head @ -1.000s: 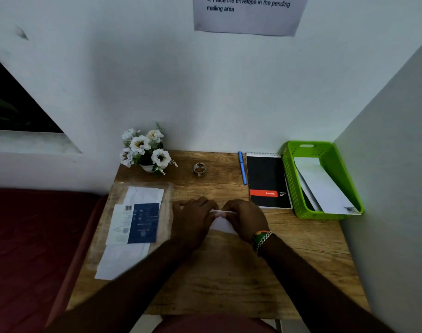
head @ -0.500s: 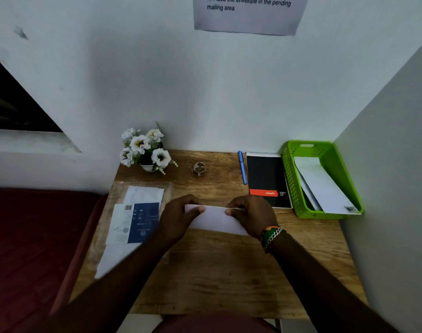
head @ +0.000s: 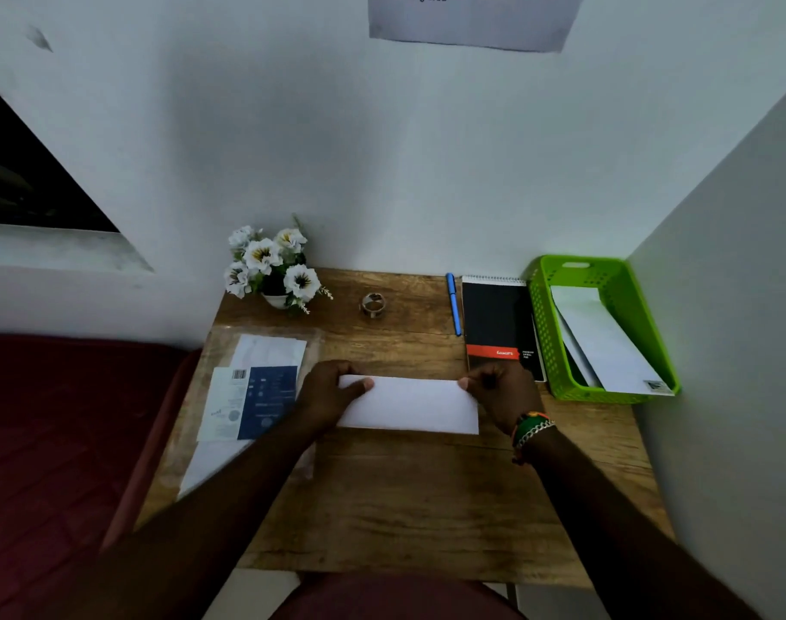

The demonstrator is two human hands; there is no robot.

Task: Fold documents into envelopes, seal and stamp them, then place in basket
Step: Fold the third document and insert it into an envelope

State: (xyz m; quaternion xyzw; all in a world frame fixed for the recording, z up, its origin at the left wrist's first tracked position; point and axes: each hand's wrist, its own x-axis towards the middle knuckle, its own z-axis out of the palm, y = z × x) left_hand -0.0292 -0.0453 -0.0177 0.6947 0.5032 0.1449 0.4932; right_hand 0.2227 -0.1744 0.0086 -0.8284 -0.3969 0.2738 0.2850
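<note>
at mid-worktop (head: 382,507), flat: white envelope (head: 409,404), held at both short ends. left hand (head: 324,396) pinching left end, thumb on top; right hand (head: 503,396) pinching right end, fingers curled. judged light, thin, floppy, easily creased; best taken by the ends or long edges, kept flat. flap side, seal and stamp not discernible. green basket (head: 543,333) at right already holding envelopes; undersides of fingers hidden.

L hand (head: 326,393) & R hand (head: 500,396) apart, fingers curled, thumbs pinching.
</note>
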